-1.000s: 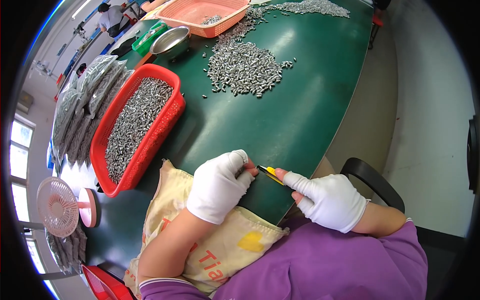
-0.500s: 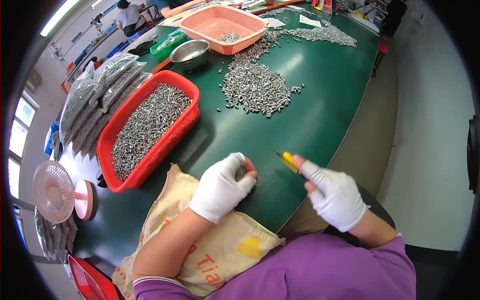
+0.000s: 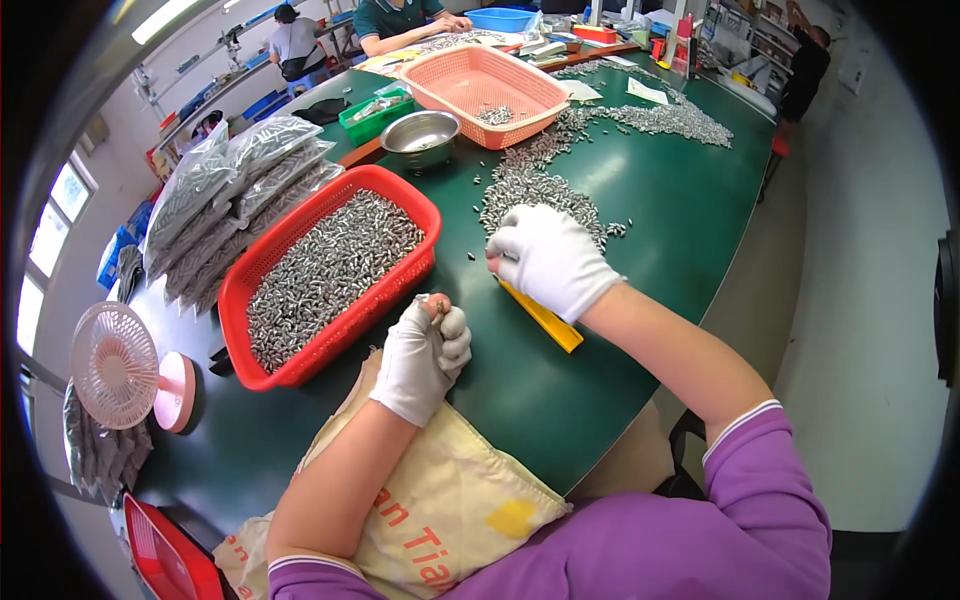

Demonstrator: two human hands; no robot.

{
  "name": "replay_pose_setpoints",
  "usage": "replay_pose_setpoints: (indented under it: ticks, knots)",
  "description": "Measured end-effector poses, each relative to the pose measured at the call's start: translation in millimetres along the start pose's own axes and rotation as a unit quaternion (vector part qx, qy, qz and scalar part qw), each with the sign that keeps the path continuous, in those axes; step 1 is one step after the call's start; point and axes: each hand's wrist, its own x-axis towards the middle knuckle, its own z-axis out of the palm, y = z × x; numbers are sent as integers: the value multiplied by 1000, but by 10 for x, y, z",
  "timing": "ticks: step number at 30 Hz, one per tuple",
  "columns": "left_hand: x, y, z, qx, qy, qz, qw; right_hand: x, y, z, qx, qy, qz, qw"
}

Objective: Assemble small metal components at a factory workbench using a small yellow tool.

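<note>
My right hand, in a white glove with bare fingertips, is at the near edge of the pile of small silvery metal pieces. Its fingers are closed, and a long yellow-handled tool sticks out beneath the palm; the tool's tip is hidden. My left hand, gloved the same way, is curled closed above the table beside the red basket. A small metal piece seems to show between its thumb and finger. Beneath the left forearm lies a cream cloth bag with red print.
To the left stands a red basket full of metal pieces, with stacked plastic bags and a pink fan beyond. Farther back are a steel bowl, a green tray and a peach basket. A co-worker sits across the table.
My right hand has reached forward and left to the pile, and the yellow-handled tool now points back under the palm. The left hand has moved slightly left and turned fingers upward. The view has shifted.
</note>
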Motion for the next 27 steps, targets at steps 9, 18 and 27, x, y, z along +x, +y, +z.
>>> replay_pose_setpoints:
  ticks: [9, 18, 27]
  knots:
    - [30, -94, -57, -36, -11, 20, 999, 308, 77, 411, -43, -17, 31, 998]
    - [-6, -66, -50, -53, 6, 31, 998, 263, 54, 2, 324, -130, -43, 936]
    - [2, -50, -52, -26, -29, 2, 999, 252, 9, 97, 347, -105, -128, 923]
